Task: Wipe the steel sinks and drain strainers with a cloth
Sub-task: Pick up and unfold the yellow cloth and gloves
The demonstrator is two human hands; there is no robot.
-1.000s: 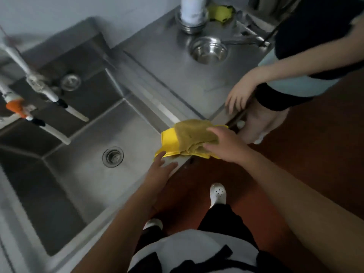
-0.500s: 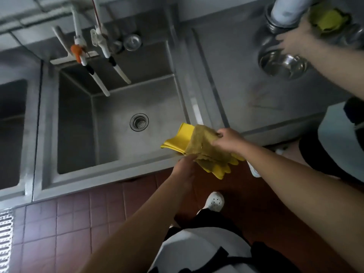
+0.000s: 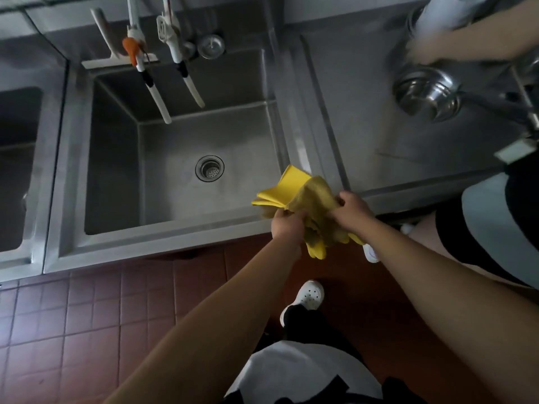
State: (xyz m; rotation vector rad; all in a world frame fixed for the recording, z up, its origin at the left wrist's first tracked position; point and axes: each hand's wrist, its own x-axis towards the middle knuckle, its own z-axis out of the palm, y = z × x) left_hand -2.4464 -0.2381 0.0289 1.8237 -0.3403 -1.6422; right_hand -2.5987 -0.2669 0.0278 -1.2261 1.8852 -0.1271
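Bunched cloth [image 3: 309, 199] in both hands, long axis sink-corner to floor

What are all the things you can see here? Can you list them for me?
sink: one whole, grey steel, middle; part of another at far left
drain strainer: one, silver, in sink floor
loose strainer: one, silver, ledge behind sink
taps: two, white, over sink
counter: one, grey steel, right
bowl: one, steel, on counter
cloth: one, mustard yellow, held over sink's front corner
gloves: yellow, bunched with cloth
floor tiles: red-brown
another person's arm: top right
left hand: grips cloth
right hand: grips cloth
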